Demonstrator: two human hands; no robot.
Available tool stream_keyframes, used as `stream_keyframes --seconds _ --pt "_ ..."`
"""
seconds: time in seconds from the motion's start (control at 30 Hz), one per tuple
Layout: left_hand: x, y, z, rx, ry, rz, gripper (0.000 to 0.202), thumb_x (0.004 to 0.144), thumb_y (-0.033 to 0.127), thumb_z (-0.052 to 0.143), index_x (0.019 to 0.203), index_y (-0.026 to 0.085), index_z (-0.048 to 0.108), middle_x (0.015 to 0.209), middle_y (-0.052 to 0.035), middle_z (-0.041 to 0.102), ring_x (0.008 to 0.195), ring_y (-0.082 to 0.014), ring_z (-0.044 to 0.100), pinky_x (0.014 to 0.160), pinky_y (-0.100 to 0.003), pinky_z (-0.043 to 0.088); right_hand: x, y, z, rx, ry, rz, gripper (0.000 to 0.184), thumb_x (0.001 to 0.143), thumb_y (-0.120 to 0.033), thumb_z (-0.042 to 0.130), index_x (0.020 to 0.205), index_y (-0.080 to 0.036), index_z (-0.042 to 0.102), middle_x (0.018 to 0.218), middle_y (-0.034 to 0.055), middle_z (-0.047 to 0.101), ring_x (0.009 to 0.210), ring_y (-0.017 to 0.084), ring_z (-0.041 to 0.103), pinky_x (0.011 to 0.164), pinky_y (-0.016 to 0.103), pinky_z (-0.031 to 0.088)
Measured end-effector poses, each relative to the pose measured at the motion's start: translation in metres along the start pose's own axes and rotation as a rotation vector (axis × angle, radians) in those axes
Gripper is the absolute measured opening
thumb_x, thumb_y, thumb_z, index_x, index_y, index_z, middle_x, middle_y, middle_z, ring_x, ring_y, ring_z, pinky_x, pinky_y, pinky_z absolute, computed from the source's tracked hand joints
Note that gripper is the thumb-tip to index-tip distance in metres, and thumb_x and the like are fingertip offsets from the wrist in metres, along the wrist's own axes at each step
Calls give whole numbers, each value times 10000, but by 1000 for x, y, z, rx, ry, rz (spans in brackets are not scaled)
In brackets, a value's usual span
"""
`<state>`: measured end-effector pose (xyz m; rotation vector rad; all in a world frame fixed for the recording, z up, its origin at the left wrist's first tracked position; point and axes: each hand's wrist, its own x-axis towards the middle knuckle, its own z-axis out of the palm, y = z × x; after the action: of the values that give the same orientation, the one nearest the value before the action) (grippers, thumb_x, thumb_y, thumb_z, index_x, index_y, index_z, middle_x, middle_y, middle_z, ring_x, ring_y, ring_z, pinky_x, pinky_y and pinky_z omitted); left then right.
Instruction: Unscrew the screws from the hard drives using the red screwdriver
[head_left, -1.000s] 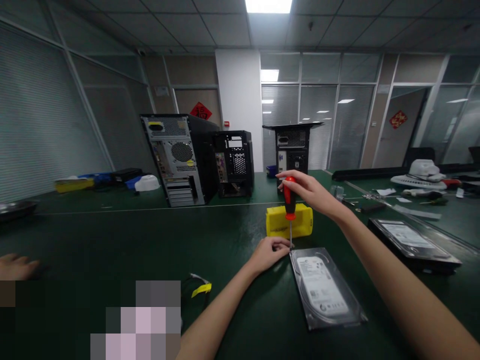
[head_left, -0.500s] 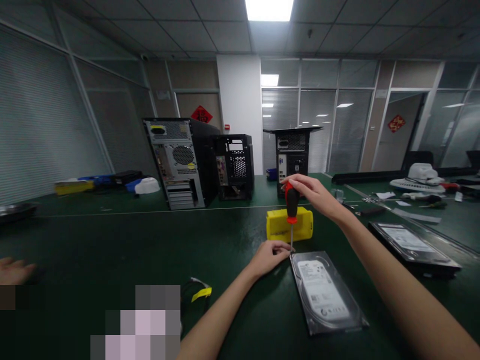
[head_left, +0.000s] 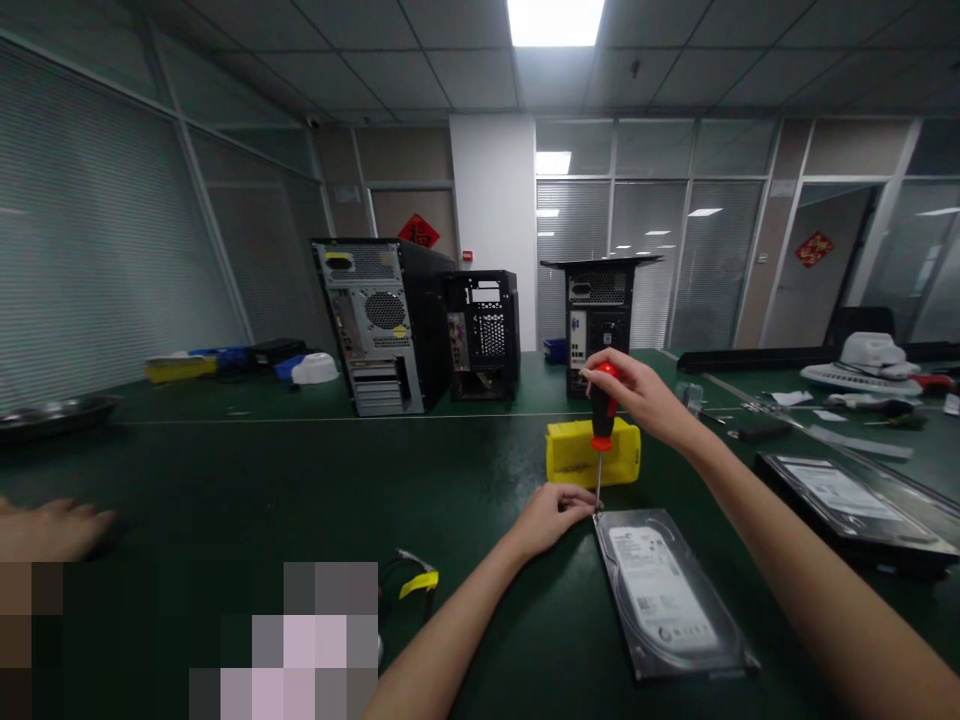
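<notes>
A hard drive (head_left: 664, 592) with a white label lies flat on the green table (head_left: 262, 480) in front of me. My right hand (head_left: 637, 395) is closed round the red and black handle of a screwdriver (head_left: 601, 420), held upright with its tip at the drive's far left corner. My left hand (head_left: 551, 515) rests on the table beside that corner, its fingers pinched together at the screwdriver's tip. What they pinch is too small to make out. A yellow box (head_left: 592, 452) stands just behind the screwdriver.
Three computer cases (head_left: 382, 325) (head_left: 484, 333) (head_left: 596, 310) stand at the back of the table. A second hard drive (head_left: 855, 495) lies to the right. A cable with a yellow tag (head_left: 416, 583) lies near my left arm. Another person's hand (head_left: 49, 528) rests at the far left.
My view has shifted slightly to the left, so everything sits a little further right in the frame. Both hands keep their grip at the drive's corner; the other person's hand reaches further in.
</notes>
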<state>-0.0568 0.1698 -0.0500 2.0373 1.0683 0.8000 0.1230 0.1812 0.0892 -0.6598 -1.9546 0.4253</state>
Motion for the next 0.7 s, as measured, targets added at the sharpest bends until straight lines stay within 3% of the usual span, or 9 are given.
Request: stream_keyframes --seconds 0.2,0.33,0.43,0.57,0.7 --pt "1 4 -1 -26 -11 -9 296 761 285 512 960 111 644 862 -61 675 784 -152 603 758 -250 440 -3 -5 -3 -91 23 -38 361 895 -382 282 959 -212 594 916 29 618 876 183 562 803 309 406" --pt "0 6 -1 7 -2 -10 307 765 303 506 961 112 645 834 -57 674 754 -147 597 735 -247 440 0 -7 -3 17 -37 -54 309 870 -335 366 1043 -198 582 982 42 620 933 187 558 838 321 407" --pt "-1 6 -1 12 -8 1 311 759 310 515 959 112 646 845 -61 673 754 -150 597 728 -248 441 1 -7 0 104 -65 -44 281 833 -354 447 1000 -183 595 966 54 618 904 185 570 805 315 435" --pt "-1 3 -1 -7 -5 4 313 755 315 523 959 113 647 852 -63 675 767 -155 602 748 -255 439 2 -2 7 110 -17 8 244 761 -380 558 886 -171 568 839 47 619 807 182 590 743 317 460" --pt "-1 0 1 -11 -4 7 311 760 320 518 959 118 647 871 -67 675 784 -158 605 764 -260 437 1 4 11 158 -3 61 230 767 -395 549 861 -194 488 740 15 606 709 160 595 671 295 466"
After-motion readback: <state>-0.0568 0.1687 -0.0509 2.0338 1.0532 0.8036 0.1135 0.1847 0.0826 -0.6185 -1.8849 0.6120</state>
